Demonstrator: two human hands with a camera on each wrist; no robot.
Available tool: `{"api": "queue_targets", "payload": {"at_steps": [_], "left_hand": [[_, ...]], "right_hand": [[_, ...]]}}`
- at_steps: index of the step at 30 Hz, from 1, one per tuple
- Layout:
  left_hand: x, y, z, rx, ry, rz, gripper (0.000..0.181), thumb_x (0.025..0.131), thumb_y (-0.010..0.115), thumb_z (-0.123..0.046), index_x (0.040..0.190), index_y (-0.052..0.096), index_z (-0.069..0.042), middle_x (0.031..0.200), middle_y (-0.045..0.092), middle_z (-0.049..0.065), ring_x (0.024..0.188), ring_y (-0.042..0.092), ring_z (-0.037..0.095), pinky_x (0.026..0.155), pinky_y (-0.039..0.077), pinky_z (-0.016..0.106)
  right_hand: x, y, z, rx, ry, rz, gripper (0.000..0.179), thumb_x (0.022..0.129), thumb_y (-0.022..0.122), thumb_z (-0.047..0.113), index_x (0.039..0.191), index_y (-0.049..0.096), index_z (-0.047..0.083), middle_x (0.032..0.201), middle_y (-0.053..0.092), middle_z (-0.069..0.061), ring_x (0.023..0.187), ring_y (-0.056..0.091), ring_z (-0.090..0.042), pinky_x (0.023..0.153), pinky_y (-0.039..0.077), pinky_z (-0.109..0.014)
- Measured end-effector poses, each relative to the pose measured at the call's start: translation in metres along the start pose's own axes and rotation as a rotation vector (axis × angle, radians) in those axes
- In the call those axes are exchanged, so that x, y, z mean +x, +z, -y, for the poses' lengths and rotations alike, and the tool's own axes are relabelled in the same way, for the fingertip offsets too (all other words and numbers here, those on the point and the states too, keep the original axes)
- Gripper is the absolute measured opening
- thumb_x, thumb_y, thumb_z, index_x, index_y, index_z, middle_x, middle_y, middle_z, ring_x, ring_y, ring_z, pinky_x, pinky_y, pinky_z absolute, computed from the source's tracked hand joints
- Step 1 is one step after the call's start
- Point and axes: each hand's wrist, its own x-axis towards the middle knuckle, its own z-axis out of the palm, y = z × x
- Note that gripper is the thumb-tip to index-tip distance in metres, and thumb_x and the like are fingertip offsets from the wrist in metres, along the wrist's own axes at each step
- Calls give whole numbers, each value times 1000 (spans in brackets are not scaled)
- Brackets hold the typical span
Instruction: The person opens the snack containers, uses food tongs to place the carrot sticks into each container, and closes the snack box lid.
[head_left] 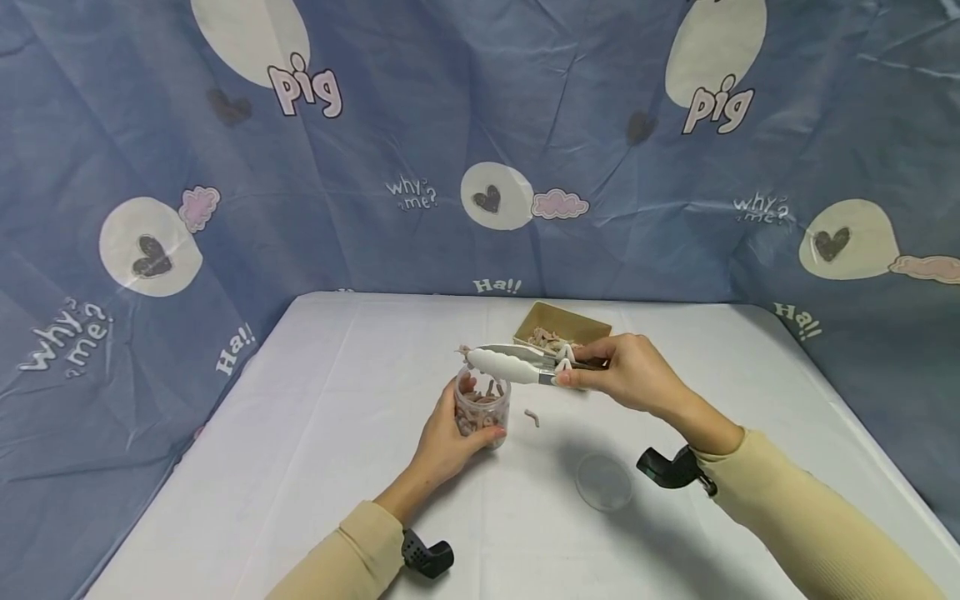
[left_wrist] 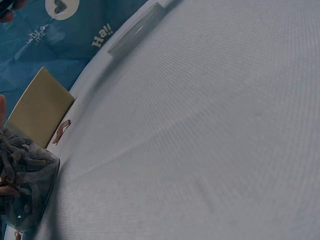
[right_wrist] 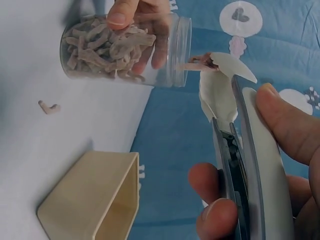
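My left hand (head_left: 444, 446) grips a clear plastic jar (head_left: 491, 433) that stands on the table, partly filled with brownish, finger-like dried pieces (right_wrist: 107, 45). Above its uncovered mouth are the white tips of a pair of tongs (head_left: 506, 365), pinching some of the same pieces (right_wrist: 202, 62). The tongs' metal handles are held between the thumb and fingers of my right hand (head_left: 641, 375). In the left wrist view, only the jar's side (left_wrist: 30, 200) shows at the left edge.
Behind the right hand sits a tan box (head_left: 573, 321) with more pieces in it. A single piece (head_left: 532, 417) lies on the white tablecloth (head_left: 360, 375) right of the jar. A round clear lid (head_left: 604, 482) is nearer the front. A printed blue curtain (head_left: 420, 108) hangs behind the table.
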Motion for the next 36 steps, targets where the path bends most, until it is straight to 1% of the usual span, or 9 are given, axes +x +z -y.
{"api": "queue_targets", "payload": {"at_steps": [3,6,14,21,26,30,33,36], "left_hand": [[0,0,0,3,-4,0,97,78,84,-36,153,27,-12,152,45,9,141,43,30,117,32,54],[0,0,0,1,-8,2,96,78,84,-36,153,28,-13,152,46,9,141,43,31,117,32,54],[0,0,-1,14,-21,3,98,78,84,-37,153,27,-12,152,46,9,140,44,31,117,32,55],[-1,0,-1,14,-35,4,99,78,84,-37,154,25,-13,146,49,11,135,48,32,115,34,56],[-2,0,-1,2,-28,2,100,77,84,-37,154,26,-12,148,48,11,135,47,32,115,34,56],[-1,0,-1,-1,-25,4,100,77,84,-37,154,26,-12,148,48,11,135,48,32,114,34,56],[-1,0,-1,1,-26,3,100,76,85,-38,154,26,-12,146,50,12,134,49,32,114,34,56],[-1,1,-1,-2,-24,0,100,76,85,-37,154,26,-12,144,51,12,133,49,32,113,35,57]], "right_hand": [[-1,0,-2,-8,8,12,40,79,82,35,106,77,7,93,77,-7,65,54,-10,52,43,-22],[-2,1,-4,-19,10,21,42,78,82,38,107,77,8,89,76,-4,64,54,-9,52,43,-22],[-4,0,-6,-34,0,34,41,77,83,41,104,78,11,74,70,4,59,51,-9,49,39,-23],[-4,-1,-6,-54,-16,36,45,75,83,43,106,78,11,77,72,3,59,51,-7,50,40,-23],[-5,0,-8,-51,-21,36,47,75,83,45,107,78,10,75,71,4,58,51,-7,50,41,-23],[-6,1,-8,-36,-16,46,45,76,83,42,107,77,11,76,70,4,58,51,-7,50,41,-22],[-7,1,-7,-56,-42,56,41,78,81,42,105,77,12,77,69,5,59,50,-6,52,42,-22],[-8,1,-5,-116,-103,64,33,80,79,43,96,75,15,73,64,7,59,47,-5,53,40,-22]]}}
